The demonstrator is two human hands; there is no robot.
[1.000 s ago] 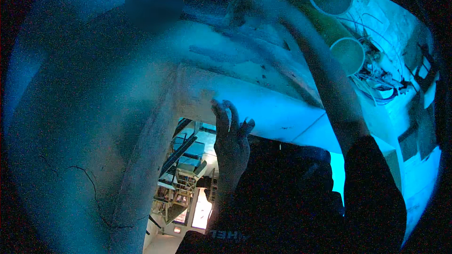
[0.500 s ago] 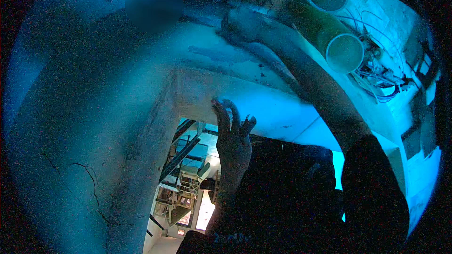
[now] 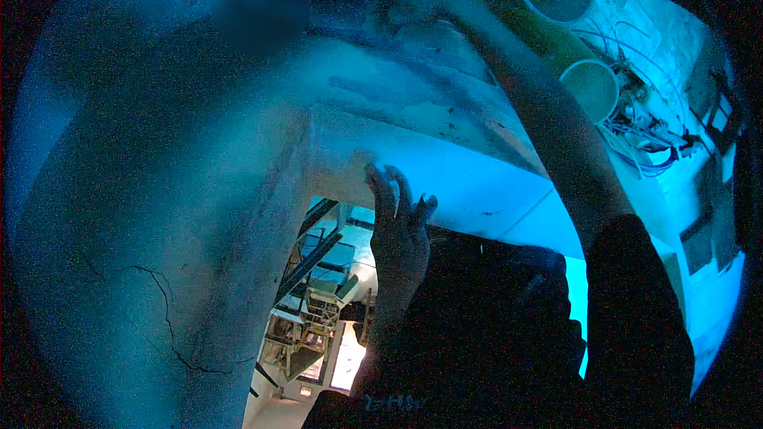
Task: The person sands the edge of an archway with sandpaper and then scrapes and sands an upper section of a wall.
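Dim blue light covers most of the scene. My left hand (image 3: 401, 230) is raised at the centre with its fingers apart and loosely bent, holding nothing I can see. Its fingertips are at the pale front face (image 3: 485, 183) of a ledge; whether they touch it I cannot tell. From the lower right my right arm stretches up over the ledge's top surface (image 3: 397, 83). At its far end, my right hand (image 3: 409, 4) lies low by the back of that surface. Darkness and blur hide its fingers and anything in them.
A plastered wall (image 3: 159, 222) with thin cracks fills the left. Two wide round pipe ends (image 3: 590, 89) stick out at the upper right, beside tangled cables (image 3: 660, 151). Below, past the wall's edge, a lit room shows a wooden frame (image 3: 322, 310) and dark slanting bars (image 3: 310, 266).
My right hand has moved farther back over the ledge, away from me. My left hand keeps its pose, and the whole view has shifted slightly.
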